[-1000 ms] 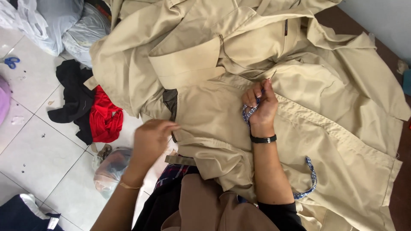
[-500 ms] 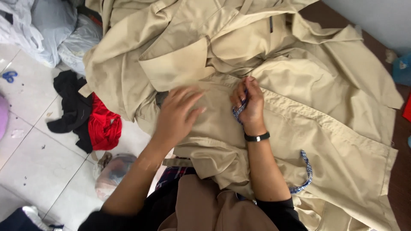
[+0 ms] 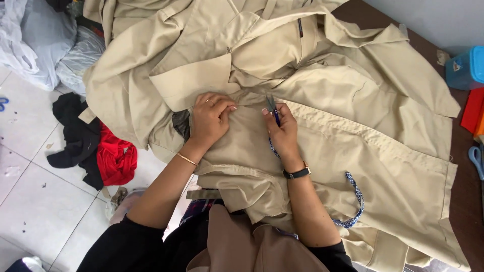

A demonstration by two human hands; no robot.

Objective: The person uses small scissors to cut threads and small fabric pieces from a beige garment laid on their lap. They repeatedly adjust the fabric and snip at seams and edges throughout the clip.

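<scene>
Head view shows the left hand (image 3: 210,120) pressing flat on the tan cloth (image 3: 353,151) with its fingers curled down at a seam, and just beside it the right hand (image 3: 282,130) pinches small blue snips (image 3: 273,108) whose points stick up past its fingertips. The snips sit so close to the left fingers and the seam that a slip could nick a finger or cut the cloth. Farther out, past the fingers, the pile of cloth hides most of the dark table (image 3: 461,201), the blue box (image 3: 466,68) is cut off at the edge, and I cannot tell if the blades are open.
</scene>
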